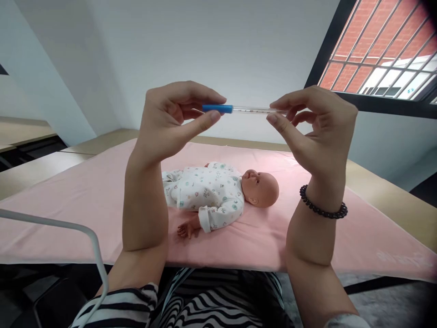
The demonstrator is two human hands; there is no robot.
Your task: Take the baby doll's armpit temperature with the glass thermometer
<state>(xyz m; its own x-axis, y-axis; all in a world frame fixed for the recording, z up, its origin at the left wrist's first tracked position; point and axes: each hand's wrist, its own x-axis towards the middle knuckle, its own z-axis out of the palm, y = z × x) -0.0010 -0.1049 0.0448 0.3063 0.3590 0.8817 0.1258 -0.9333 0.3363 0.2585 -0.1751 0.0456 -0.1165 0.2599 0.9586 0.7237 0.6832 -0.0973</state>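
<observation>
Level in the air before me is a thermometer case [251,110], a slim clear tube with a blue cap and fine markings showing along it. My left hand [174,116] pinches the blue cap [217,109] between thumb and fingers. At the other end, the thumb and fingertips of my right hand [312,123] close on the clear tube. Below and beyond my hands a baby doll [211,189] in a white patterned outfit lies on its back, its head to the right. My left forearm hides part of its legs.
A pink sheet [102,196] covers most of the wooden table [382,191]. A grey bent metal bar [54,222] reaches in from the left. Behind the table stands a white wall [218,50], with a barred window [378,59] at the upper right.
</observation>
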